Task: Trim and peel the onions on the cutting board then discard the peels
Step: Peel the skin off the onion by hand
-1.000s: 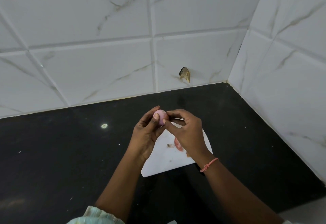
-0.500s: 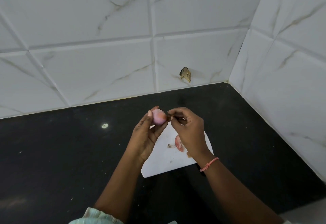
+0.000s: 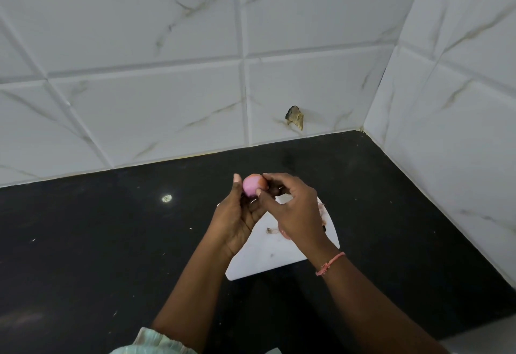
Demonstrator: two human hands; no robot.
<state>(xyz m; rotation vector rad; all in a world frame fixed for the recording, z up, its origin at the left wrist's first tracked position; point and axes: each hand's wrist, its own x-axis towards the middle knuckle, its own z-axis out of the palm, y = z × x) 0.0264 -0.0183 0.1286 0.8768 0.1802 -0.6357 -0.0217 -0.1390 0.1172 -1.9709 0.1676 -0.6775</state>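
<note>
A small pink onion [image 3: 252,184] is held up above the far end of the white cutting board [image 3: 259,256]. My left hand [image 3: 237,218] grips it from the left and below, thumb up along its side. My right hand [image 3: 293,211] pinches the onion's right side with thumb and fingertips. A scrap of brown peel [image 3: 272,231] lies on the board, and pinkish peel pieces [image 3: 324,214] show beside my right hand, mostly hidden by it.
The board lies on a black countertop [image 3: 111,242] in a corner of white marble-look tiled walls [image 3: 167,74]. A chipped hole [image 3: 295,116] marks the back wall tile. A white edge shows at the bottom right.
My right hand has shifted its fingers back onto the onion's right side, and the onion has turned slightly in my left hand. Both hands stay above the board.
</note>
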